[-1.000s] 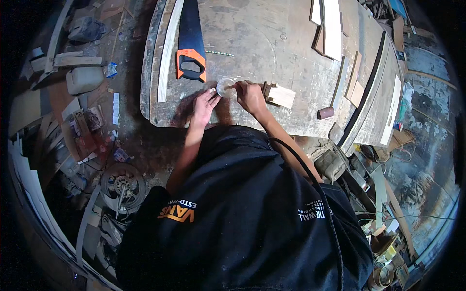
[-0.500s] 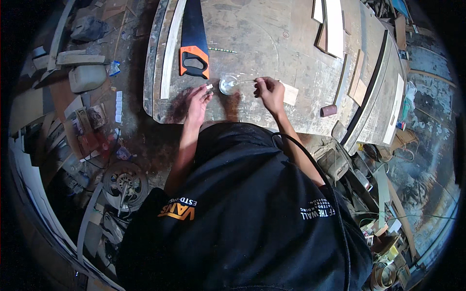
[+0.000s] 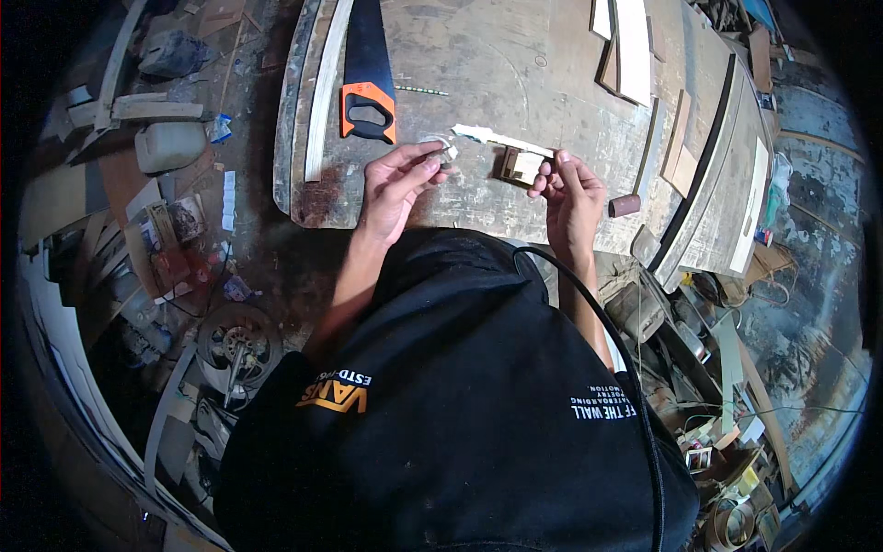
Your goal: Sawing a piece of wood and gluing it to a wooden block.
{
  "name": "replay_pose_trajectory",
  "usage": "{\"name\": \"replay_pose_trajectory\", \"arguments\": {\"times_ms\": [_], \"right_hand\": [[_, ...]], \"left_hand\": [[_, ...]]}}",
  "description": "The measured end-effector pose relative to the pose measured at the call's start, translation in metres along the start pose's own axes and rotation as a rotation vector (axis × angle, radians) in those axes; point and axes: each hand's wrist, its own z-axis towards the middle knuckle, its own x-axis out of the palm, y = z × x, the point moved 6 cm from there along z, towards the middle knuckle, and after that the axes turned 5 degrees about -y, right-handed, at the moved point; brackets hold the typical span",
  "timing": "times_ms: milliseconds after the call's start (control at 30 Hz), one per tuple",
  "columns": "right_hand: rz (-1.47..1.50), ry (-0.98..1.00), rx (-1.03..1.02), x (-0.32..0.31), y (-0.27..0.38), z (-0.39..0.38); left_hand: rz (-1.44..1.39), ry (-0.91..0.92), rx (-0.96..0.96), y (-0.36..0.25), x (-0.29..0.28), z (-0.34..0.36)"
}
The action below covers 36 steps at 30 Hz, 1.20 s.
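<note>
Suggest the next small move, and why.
Perhaps ease the stick in the right hand toward the small pale piece in the left hand: its white-smeared tip points that way, close but apparently not touching.

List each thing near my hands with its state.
Left hand: pinching
Small pale item: in those fingers, partly hidden
Right hand: pinching
Stick: held, white at far end
Saw: lying flat, unheld
Wooden block: on the table
Brown roll: lying sideways

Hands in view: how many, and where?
2. The left hand, over the workbench left of centre, pinches a small pale piece; the right hand, farther right, holds a thin stick with a white tip.
</note>
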Motion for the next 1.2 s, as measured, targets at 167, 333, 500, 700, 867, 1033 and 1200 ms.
{"name": "replay_pose_trajectory", "arguments": {"times_ms": [167, 333, 500, 700, 867, 1033, 1200], "right_hand": [[0.034, 0.020, -0.137, 0.004, 0.025, -0.016], [0.010, 0.044, -0.274, -0.003, 0.043, -0.026], [-0.006, 0.060, -0.308, -0.005, 0.054, -0.033], [-0.002, 0.076, -0.309, -0.007, 0.059, -0.037], [-0.119, 0.075, -0.376, -0.013, 0.065, -0.044], [-0.167, 0.053, -0.403, -0.022, 0.075, -0.047], [-0.046, 0.011, -0.351, -0.021, 0.085, -0.048]], "left_hand": [[-0.043, 0.037, 0.033, -0.011, 0.027, -0.004], [-0.055, 0.090, 0.043, -0.022, 0.043, -0.009], [-0.071, 0.116, 0.021, -0.022, 0.048, -0.011], [-0.072, 0.139, 0.053, -0.023, 0.057, -0.013], [-0.128, 0.124, 0.016, -0.024, 0.063, -0.017], [-0.150, 0.168, -0.003, -0.025, 0.070, -0.020], [-0.110, 0.203, 0.032, -0.025, 0.072, -0.018]]}}
